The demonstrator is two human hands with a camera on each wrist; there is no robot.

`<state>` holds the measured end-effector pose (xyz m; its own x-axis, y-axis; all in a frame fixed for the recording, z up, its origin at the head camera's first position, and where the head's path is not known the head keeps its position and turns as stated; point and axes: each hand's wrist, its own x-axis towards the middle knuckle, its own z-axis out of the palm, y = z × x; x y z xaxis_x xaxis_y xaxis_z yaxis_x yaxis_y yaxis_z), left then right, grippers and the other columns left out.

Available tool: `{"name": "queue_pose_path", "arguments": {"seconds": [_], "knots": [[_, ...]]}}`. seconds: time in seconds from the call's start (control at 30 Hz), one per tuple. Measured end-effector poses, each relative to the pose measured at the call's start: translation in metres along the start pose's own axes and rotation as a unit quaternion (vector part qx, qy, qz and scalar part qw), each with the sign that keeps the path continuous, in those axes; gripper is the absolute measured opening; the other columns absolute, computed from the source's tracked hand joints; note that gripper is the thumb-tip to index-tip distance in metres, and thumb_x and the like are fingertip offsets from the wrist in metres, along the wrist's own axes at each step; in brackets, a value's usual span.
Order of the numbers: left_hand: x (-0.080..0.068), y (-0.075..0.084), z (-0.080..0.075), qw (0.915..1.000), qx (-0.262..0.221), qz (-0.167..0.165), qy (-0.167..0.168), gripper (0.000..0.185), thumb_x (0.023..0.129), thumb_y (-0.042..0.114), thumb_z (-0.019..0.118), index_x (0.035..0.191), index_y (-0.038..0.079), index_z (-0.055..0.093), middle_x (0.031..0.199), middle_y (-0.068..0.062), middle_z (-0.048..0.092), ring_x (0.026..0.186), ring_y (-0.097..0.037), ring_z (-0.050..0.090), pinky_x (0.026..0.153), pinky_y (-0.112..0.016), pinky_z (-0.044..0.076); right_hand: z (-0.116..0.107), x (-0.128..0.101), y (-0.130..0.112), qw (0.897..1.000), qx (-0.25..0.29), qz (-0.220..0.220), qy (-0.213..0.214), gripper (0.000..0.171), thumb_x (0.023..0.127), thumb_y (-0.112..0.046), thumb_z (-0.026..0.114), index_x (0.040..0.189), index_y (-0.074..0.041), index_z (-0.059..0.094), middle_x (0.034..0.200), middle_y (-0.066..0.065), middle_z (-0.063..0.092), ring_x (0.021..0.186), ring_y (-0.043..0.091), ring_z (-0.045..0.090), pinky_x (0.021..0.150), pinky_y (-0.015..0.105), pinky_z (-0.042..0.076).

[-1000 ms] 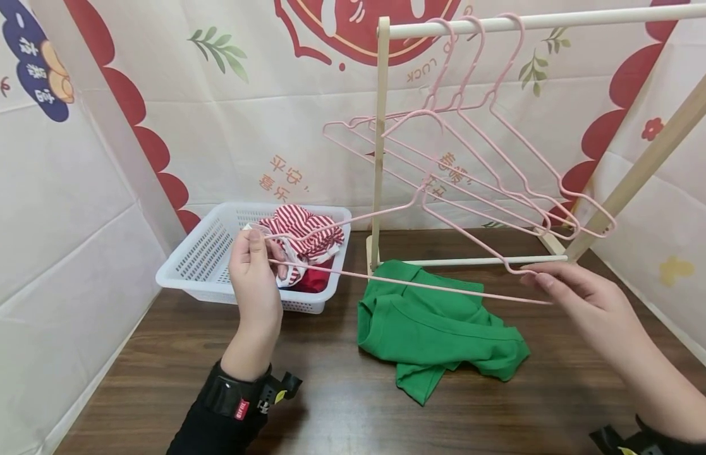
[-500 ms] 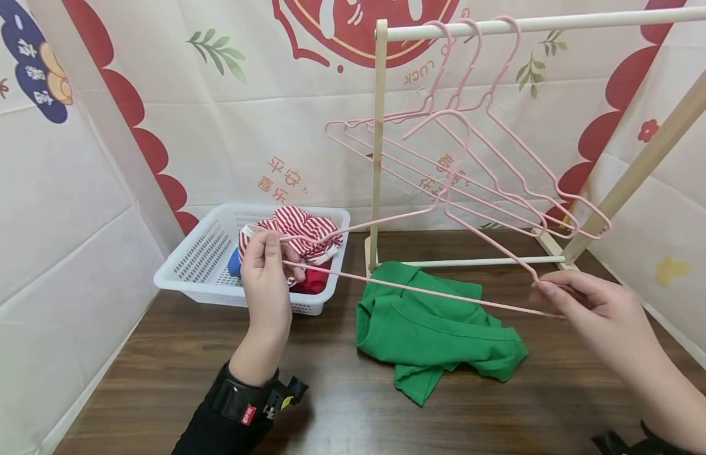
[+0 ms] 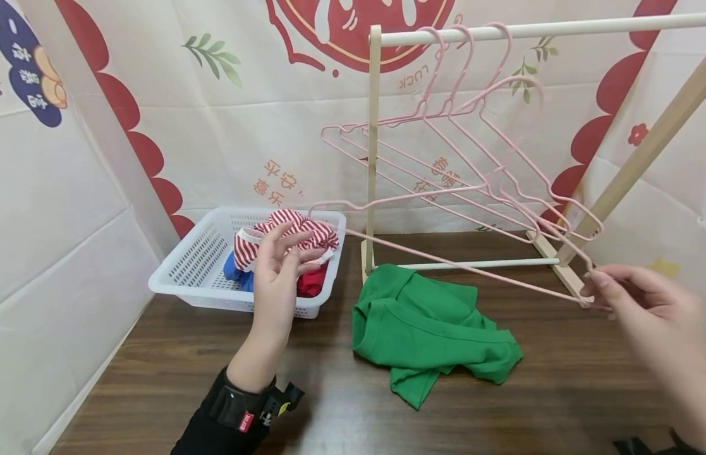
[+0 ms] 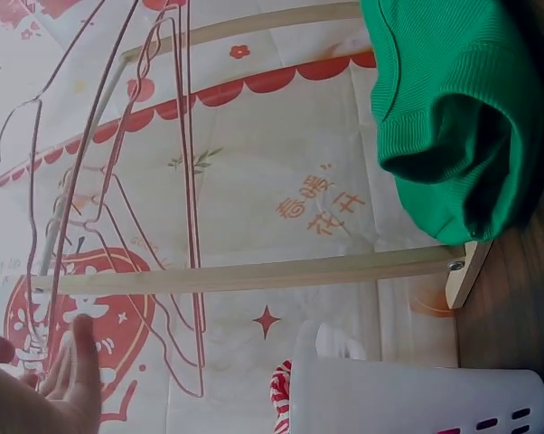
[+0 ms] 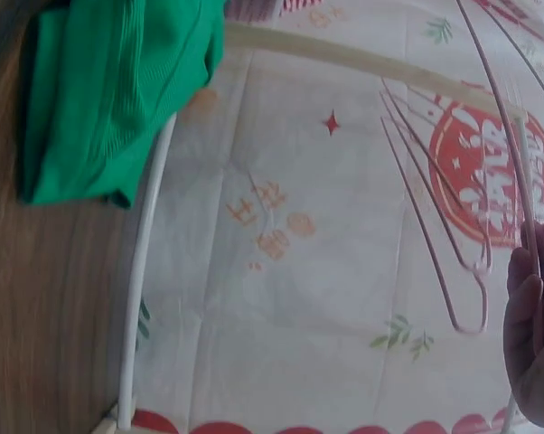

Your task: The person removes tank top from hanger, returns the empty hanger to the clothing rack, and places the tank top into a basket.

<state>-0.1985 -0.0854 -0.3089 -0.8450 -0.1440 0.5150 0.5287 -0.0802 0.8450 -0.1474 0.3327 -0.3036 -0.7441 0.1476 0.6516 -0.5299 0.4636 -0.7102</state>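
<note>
My right hand (image 3: 594, 287) pinches the right end of a pink wire hanger (image 3: 466, 268), which slants up over the table with its hook close to the rack's white top rail (image 3: 586, 25). In the right wrist view my fingers (image 5: 532, 325) curl round the hanger's wire (image 5: 502, 127). My left hand (image 3: 290, 246) hovers in front of the white basket (image 3: 179, 278) with its fingers spread and holds nothing; its fingers (image 4: 78, 362) look straight in the left wrist view. A crumpled green shirt (image 3: 432, 328) lies on the wooden table (image 3: 330, 404) below the hanger.
Three more pink hangers (image 3: 444, 133) hang on the wooden rack (image 3: 373, 158). The basket holds a red-and-white striped cloth (image 3: 284, 227), plus red and blue pieces. Printed fabric walls (image 3: 74, 189) close in the left, back and right.
My left hand has let go of the hanger's left end and opened. My right hand has carried the hanger to the right, and its hook has risen toward the rail.
</note>
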Motion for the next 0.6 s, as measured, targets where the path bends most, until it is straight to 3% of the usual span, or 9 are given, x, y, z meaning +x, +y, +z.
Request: {"name": "queue_pose_path", "arguments": {"seconds": [0.13,0.23,0.37,0.5,0.6], "knots": [[-0.004,-0.003,0.002,0.9979,0.05,0.0,-0.04,0.024,0.101,0.004,0.044,0.121,0.003,0.057,0.111,-0.013,0.064,0.1,-0.025,0.065,0.086,-0.037,0.053,-0.011,0.006,0.009,0.991,0.121,0.026,0.053,0.013,0.092,0.012,0.054,0.089,0.007,0.066,0.071,0.0,0.068,0.06,0.004,0.065,0.052,0.01,0.048],[-0.006,-0.006,0.005,0.9944,0.079,0.009,-0.069,0.019,0.101,0.006,0.047,0.112,0.002,0.062,0.103,-0.011,0.066,0.098,-0.023,0.064,0.088,-0.042,0.052,-0.018,0.013,0.018,0.972,0.218,0.024,0.088,0.017,0.092,0.013,0.053,0.086,0.006,0.067,0.068,0.005,0.067,0.056,0.007,0.063,0.048,0.011,0.044],[-0.008,-0.01,0.009,0.9872,0.117,0.03,-0.104,0.018,0.1,0.005,0.049,0.105,0.003,0.066,0.095,-0.011,0.069,0.089,-0.024,0.066,0.082,-0.042,0.053,-0.028,0.025,0.028,0.962,0.238,0.025,0.133,0.02,0.094,0.009,0.054,0.083,0.001,0.069,0.063,0.003,0.065,0.049,0.005,0.059,0.043,0.011,0.037],[-0.009,-0.013,0.013,0.9745,0.171,0.049,-0.137,0.018,0.099,0.003,0.051,0.1,0.006,0.068,0.089,-0.009,0.069,0.08,-0.021,0.067,0.075,-0.034,0.055,-0.04,0.031,0.044,0.979,0.126,0.03,0.154,0.028,0.097,0.003,0.049,0.082,-0.012,0.069,0.059,-0.007,0.062,0.046,-0.001,0.055,0.042,0.01,0.033],[-0.01,-0.015,0.014,0.9585,0.226,0.06,-0.163,0.016,0.098,0.005,0.053,0.098,0.008,0.069,0.086,-0.003,0.069,0.079,-0.012,0.065,0.071,-0.03,0.054,-0.052,0.032,0.069,0.988,0.031,0.003,0.154,0.032,0.097,0.001,0.044,0.082,-0.019,0.065,0.062,-0.014,0.06,0.049,-0.006,0.053,0.044,0.009,0.032]]}}
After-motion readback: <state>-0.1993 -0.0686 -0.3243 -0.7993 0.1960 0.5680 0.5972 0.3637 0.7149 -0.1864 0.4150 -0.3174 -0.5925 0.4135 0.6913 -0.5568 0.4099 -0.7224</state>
